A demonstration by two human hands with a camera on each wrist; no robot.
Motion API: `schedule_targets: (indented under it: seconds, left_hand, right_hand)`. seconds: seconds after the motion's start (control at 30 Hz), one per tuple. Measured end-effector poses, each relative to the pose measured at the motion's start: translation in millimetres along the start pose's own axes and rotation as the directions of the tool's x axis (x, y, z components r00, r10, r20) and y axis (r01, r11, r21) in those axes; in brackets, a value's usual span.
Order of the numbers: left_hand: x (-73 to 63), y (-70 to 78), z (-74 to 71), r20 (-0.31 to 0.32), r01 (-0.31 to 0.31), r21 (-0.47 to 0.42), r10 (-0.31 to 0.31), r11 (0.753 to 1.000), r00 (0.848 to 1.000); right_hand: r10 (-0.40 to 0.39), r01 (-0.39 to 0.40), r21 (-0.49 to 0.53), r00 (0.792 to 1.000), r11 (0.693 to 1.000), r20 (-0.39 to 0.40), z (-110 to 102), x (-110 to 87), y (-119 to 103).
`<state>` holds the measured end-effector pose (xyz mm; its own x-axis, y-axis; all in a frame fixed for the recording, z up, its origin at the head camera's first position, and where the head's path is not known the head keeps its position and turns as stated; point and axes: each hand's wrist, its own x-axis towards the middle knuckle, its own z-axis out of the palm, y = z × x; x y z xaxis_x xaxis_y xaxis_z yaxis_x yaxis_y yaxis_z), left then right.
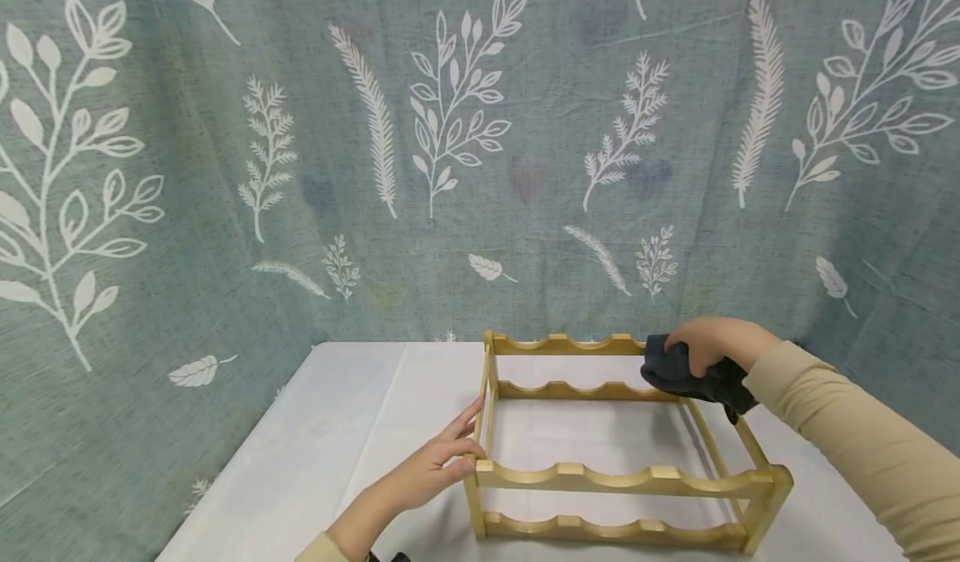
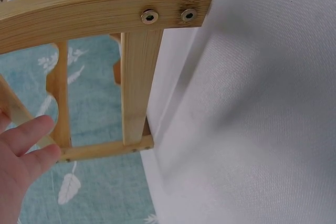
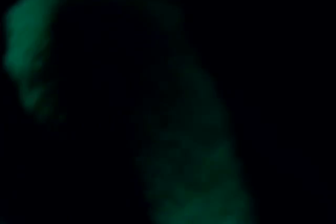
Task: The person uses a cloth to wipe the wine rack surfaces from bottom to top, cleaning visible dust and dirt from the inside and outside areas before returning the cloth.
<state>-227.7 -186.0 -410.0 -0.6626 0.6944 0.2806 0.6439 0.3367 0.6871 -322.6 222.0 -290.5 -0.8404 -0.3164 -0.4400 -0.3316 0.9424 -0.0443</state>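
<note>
A light wooden rack (image 1: pixel 622 480) with scalloped rails stands on the white table, and its near end fills the upper part of the left wrist view. My left hand (image 1: pixel 431 466) rests against the rack's left side by the front corner. Its fingers (image 2: pixel 34 135) are spread and fairly straight there. At the back right corner, my right hand (image 1: pixel 712 345) grips a bunched dark cloth (image 1: pixel 671 370), which lies over the rail. The cloth hides that corner. The right wrist view is almost black, with only a dim green blur.
The white tabletop (image 1: pixel 367 412) extends left of the rack. Behind and on both sides hangs a blue-green curtain (image 1: pixel 525 170) with white leaf prints. Two hex screws (image 2: pixel 149 16) sit in the rack's end rail.
</note>
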Motion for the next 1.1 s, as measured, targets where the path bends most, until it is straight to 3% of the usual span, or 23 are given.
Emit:
schedule_targets:
  seconds: [0.17, 0.33, 0.53, 0.77, 0.9, 1.1]
  left_hand:
    - [-0.3, -0.3, -0.2, 0.000, -0.004, 0.001, 0.004, 1.000, 1.000]
    - [-0.1, -0.8, -1.0, -0.002, 0.000, 0.003, 0.000, 1.000, 1.000]
    - [0.1, -0.3, -0.7, -0.004, -0.007, -0.001, 0.007, 1.000, 1.000]
    - [-0.2, 0.5, 0.1, -0.010, -0.020, 0.005, 0.020, 1.000, 1.000]
    - [-0.3, 1.3, -1.0, -0.024, -0.028, 0.010, 0.029, 1.000, 0.999]
    - [0.3, 0.7, -1.4, -0.020, -0.037, 0.010, 0.038, 0.999, 0.999]
  right_hand:
    - [-0.078, 0.079, 0.140, 0.997, 0.987, -0.013, 0, -5.7, 11]
    - [-0.173, 0.179, 0.133, 0.983, 0.975, -0.054, -2, -8.4, 3]
    - [-0.268, 0.280, 0.115, 0.957, 0.953, -0.111, -2, 1.0, -20]
    - [-0.363, 0.381, 0.180, 0.923, 0.907, -0.126, -4, 13.8, -53]
    - [-0.410, 0.434, 0.235, 0.901, 0.870, -0.143, -5, 29.2, -77]
    - [-0.428, 0.460, 0.310, 0.888, 0.832, -0.169, -1, 62.2, -107]
